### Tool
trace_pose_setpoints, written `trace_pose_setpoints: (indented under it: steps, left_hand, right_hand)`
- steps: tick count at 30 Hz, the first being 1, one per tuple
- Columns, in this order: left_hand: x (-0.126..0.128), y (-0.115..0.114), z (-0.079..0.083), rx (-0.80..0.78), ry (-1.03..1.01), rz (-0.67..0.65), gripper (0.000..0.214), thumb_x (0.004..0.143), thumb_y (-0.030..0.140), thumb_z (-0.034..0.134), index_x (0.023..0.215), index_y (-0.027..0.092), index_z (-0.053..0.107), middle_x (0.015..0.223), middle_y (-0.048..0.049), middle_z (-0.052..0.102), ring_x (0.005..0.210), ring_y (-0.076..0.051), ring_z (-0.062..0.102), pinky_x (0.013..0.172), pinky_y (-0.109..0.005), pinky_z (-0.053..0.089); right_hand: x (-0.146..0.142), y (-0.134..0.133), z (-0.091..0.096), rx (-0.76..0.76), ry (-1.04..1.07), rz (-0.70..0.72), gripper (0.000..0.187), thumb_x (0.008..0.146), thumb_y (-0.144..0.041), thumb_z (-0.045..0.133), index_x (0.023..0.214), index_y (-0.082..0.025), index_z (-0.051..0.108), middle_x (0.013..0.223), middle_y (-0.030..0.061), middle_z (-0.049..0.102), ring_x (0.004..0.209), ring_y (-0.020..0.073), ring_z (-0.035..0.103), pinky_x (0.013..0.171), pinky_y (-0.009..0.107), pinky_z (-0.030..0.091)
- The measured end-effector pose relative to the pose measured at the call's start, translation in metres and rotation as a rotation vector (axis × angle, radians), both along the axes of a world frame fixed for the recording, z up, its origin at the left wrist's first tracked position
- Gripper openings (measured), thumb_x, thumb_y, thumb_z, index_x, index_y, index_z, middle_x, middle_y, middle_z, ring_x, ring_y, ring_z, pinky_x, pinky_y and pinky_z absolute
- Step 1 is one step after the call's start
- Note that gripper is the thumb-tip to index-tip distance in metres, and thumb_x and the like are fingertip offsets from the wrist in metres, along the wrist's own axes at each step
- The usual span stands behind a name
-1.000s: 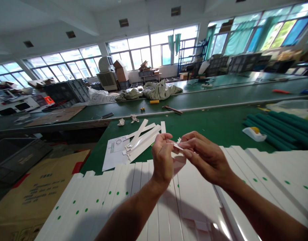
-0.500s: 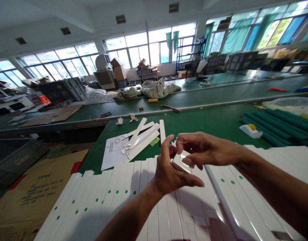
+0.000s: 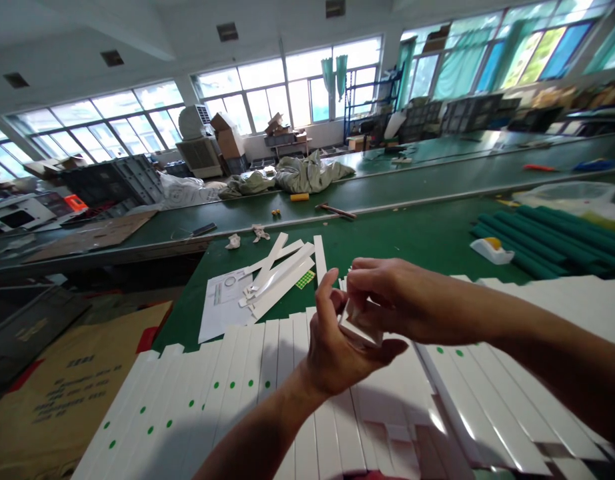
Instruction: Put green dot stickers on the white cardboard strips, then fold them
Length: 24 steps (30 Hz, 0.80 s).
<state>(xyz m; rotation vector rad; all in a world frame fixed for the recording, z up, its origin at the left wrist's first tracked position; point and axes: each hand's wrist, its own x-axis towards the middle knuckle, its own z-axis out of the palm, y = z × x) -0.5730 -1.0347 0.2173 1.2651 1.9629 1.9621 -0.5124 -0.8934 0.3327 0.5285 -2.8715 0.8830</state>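
Observation:
A slim white box is held with its end towards me, above rows of similar boxes. My left hand is closed around its sides, thumb along the lower right and index finger at the upper left. My right hand comes from the right with its fingers bent and pressed onto the box's end. The fingertips and most of that end are hidden behind the right hand. Below lie long white boxes side by side, several with green dots.
Beyond the boxes, loose white strips lie on a printed sheet beside a green dot sticker sheet. To the right are a tape dispenser and dark green rolls. A cardboard carton stands low at the left.
My right hand has turned and its fingers have moved in over the box's end, covering more of it. The left hand keeps its hold. The view has shifted slightly.

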Motion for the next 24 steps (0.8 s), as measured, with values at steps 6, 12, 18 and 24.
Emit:
trace_pose_setpoints:
  steps: [6, 12, 18, 24]
  left_hand:
    - [0.002, 0.001, -0.003, -0.008, -0.027, 0.033, 0.109, 0.06, 0.034, 0.085, 0.144, 0.024, 0.015, 0.103, -0.0096, 0.065, 0.085, -0.023, 0.068, 0.072, -0.031, 0.057]
    - [0.0, -0.002, -0.004, -0.031, 0.02, 0.068, 0.11, 0.061, 0.032, 0.084, 0.145, 0.022, 0.014, 0.106, -0.0112, 0.062, 0.088, -0.024, 0.066, 0.081, -0.037, 0.055]
    - [-0.001, -0.003, 0.004, 0.013, -0.121, 0.017, 0.116, 0.056, 0.034, 0.087, 0.145, 0.023, 0.014, 0.094, -0.006, 0.064, 0.084, -0.023, 0.067, 0.077, -0.035, 0.055]
    - [-0.01, -0.006, -0.017, -0.042, -0.159, 0.06, 0.119, 0.046, 0.035, 0.091, 0.144, 0.023, 0.024, 0.103, -0.0076, 0.065, 0.088, -0.023, 0.067, 0.074, -0.032, 0.055]
  right_hand:
    - [0.001, -0.001, -0.001, -0.014, 0.036, -0.032, 0.009, 0.079, -0.01, 0.059, 0.073, -0.017, 0.058, 0.075, 0.0016, 0.055, 0.058, 0.0097, 0.048, 0.051, 0.019, 0.039]
    - [-0.002, 0.003, -0.016, -0.486, -0.285, -0.064, 0.017, 0.084, -0.022, 0.061, 0.071, -0.018, 0.05, 0.065, -0.0029, 0.051, 0.055, 0.0093, 0.049, 0.048, 0.019, 0.043]
    - [-0.001, 0.009, -0.033, -0.767, -0.377, -0.025, 0.02, 0.087, -0.033, 0.063, 0.089, -0.016, 0.053, 0.072, -0.002, 0.054, 0.06, 0.0096, 0.052, 0.048, 0.019, 0.048]
    - [-0.005, 0.007, -0.035, -0.752, -0.217, -0.282, 0.031, 0.082, -0.04, 0.068, 0.072, -0.016, 0.052, 0.058, -0.0048, 0.049, 0.045, 0.007, 0.045, 0.038, 0.019, 0.041]
